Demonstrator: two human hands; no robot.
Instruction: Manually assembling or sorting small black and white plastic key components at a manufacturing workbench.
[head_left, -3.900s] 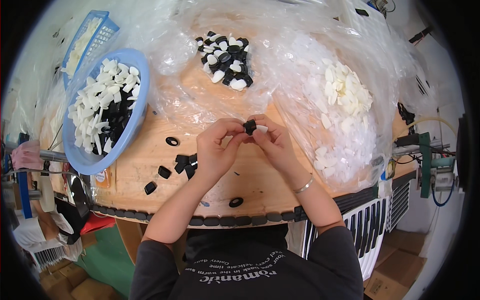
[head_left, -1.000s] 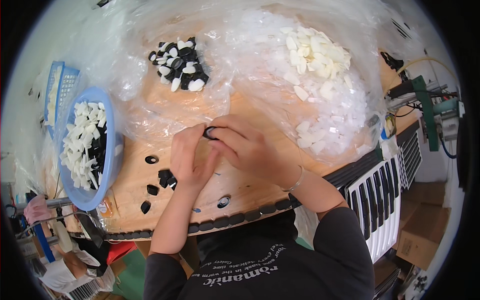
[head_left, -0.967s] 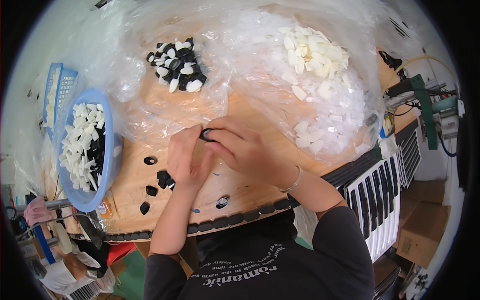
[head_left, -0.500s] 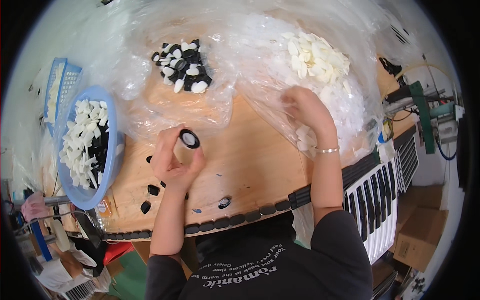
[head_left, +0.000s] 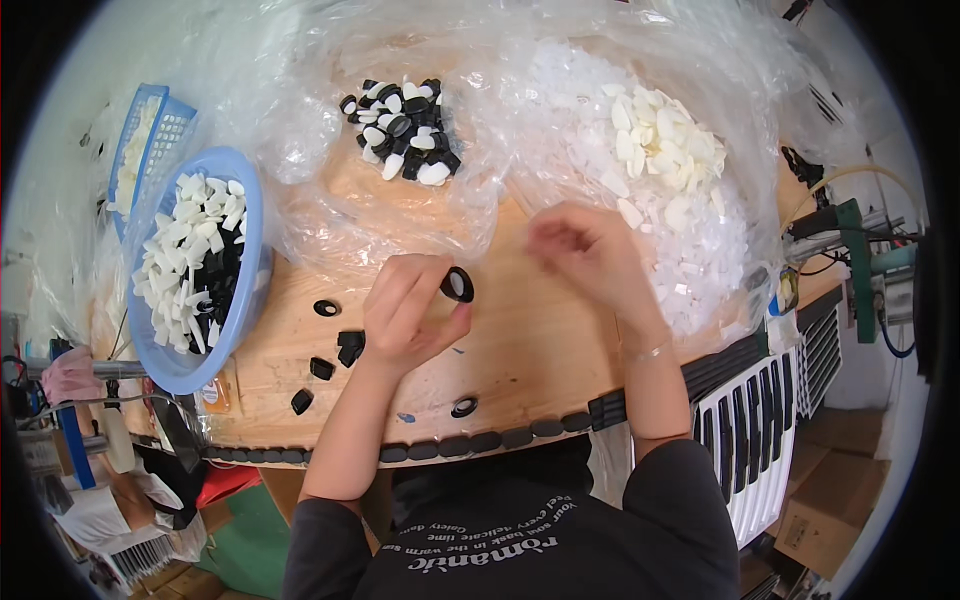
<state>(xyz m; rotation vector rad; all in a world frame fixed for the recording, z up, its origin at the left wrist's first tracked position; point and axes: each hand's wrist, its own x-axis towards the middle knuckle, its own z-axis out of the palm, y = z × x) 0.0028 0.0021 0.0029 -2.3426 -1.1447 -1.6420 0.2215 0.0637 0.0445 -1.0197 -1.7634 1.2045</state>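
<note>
The left hand (head_left: 405, 320) pinches a black ring (head_left: 457, 284) by its rim, above the surface (head_left: 520, 340). It looks light, stiff and small; hold its edges. The right hand (head_left: 580, 245), blurred beside the ring, seems loosely curled and empty.

Small black oval plastic ring (head_left: 458, 285), hollow centre, glossy rim. Held clear of the wooden table (head_left: 540, 350), pinched at the fingertips of the left hand (head_left: 410, 315), opening tilted toward the camera. Sits over the table's middle, nearer the front edge than the far one. Right hand (head_left: 585, 250) beside it, apart, blurred, holding nothing discernible.
</note>
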